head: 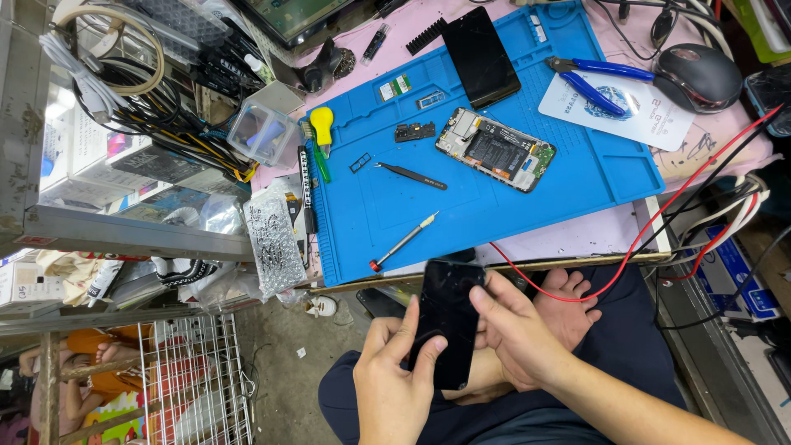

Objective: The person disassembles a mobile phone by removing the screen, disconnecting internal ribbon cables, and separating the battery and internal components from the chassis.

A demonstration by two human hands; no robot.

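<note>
The blue work mat (577, 177) is the largest thing, and it lies on the table above the hands. On it I count one opened phone (496, 150) with its inner parts showing and one black screen panel (480, 56) beyond it. Beside them lie one pair of blue-handled pliers (595, 80), one pair of black tweezers (412, 175), one thin screwdriver (404, 241) with a red end and one small yellow tool (321, 127). Below the mat edge, over the lap, both hands hold one black phone (445, 321). It is flat, dark and glossy, and it stands nearly upright. The left hand (394, 381) grasps its lower part from the left side. The right hand (515, 330) grips its right edge, with the fingertips on the glass.
</note>
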